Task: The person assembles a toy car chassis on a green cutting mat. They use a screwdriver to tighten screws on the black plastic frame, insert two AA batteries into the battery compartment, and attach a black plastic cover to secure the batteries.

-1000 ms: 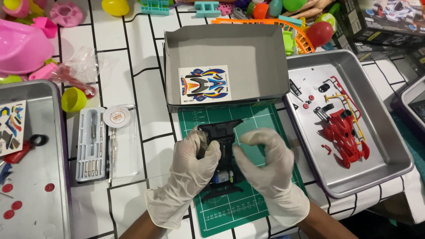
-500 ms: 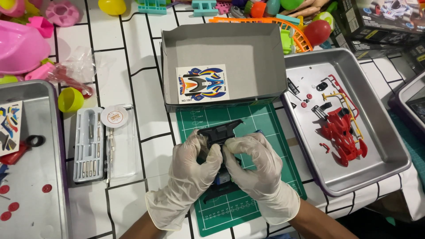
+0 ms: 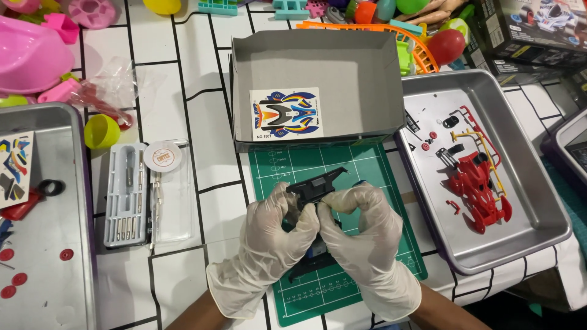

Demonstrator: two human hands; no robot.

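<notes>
Fingertips (image 3: 313,215) of both gloved hands around black toy-car chassis (image 3: 317,184), above green mat (image 3: 379,177)

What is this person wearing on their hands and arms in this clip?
Both hands, left and right, wear thin, whitish, slightly translucent disposable gloves, wrinkled across the backs, with loose cuffs ending just past the wrists. Below the cuffs the forearms are bare: no sleeves, watch or jewellery in view.

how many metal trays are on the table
3. One silver metal tray at right holds the red toy car body; another silver tray lies at left; a third tray is cut off by the right edge. More may lie outside the view.
</notes>
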